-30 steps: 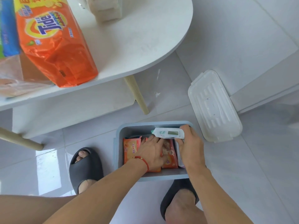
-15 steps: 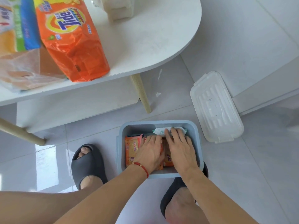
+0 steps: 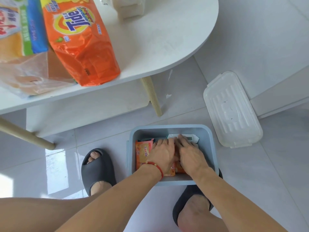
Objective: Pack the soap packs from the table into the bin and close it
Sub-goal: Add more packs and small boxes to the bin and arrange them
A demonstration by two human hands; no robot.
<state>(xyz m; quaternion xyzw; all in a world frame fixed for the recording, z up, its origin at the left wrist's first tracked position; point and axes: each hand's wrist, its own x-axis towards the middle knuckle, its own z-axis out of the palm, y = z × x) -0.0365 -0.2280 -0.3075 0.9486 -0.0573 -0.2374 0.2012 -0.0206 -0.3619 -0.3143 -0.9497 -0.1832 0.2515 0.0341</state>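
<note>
A blue-grey bin [image 3: 130,151] stands open on the floor between my feet. Orange soap packs [image 3: 143,153] lie inside it, and a white soap pack [image 3: 192,137] lies along its far side. Both hands are inside the bin. My left hand [image 3: 164,154], with a red bracelet at the wrist, lies flat on the orange packs. Beside it my right hand [image 3: 190,154] presses down with straight fingers, its fingertips on the white pack. The translucent white lid [image 3: 232,109] lies on the floor to the right of the bin.
A white oval table [image 3: 158,39] stands above and behind the bin, holding an orange Tide pack [image 3: 80,41], a blue-green pack [image 3: 21,30], a clear bag [image 3: 28,77] and white blocks [image 3: 130,7]. A wooden table leg [image 3: 151,96] stands just behind the bin. Dark slippers [image 3: 97,169] flank it.
My right hand put the white pack down at the bin's far side, let it go and now lies flat on the packs. My left hand stayed pressing the orange packs.
</note>
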